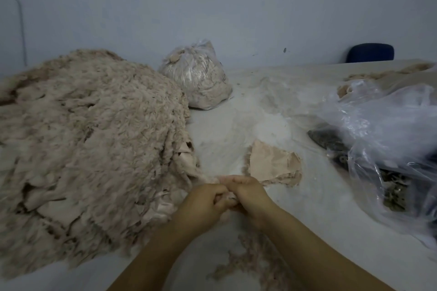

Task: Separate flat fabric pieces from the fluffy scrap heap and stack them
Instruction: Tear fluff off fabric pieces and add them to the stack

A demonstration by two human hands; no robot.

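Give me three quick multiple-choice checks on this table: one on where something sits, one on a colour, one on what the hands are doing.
1. Where is the small stack of flat fabric pieces relative to the fluffy scrap heap?
A. On top of the heap
B. On the table to the right of the heap
C. Inside the tied bag

2. What colour is the chair back by the wall?
A. Dark blue
B. Red
C. White

3. What are the two hands doing?
A. Resting flat on the table
B. Holding the clear loose bag
C. Pinching one scrap together at the heap's edge

Answers: 1 B, the pale flat pieces lie on the bare table beside the heap. 2 A, the chair back shows dark blue. 3 C, the left hand and right hand meet with fingers curled on a scrap.
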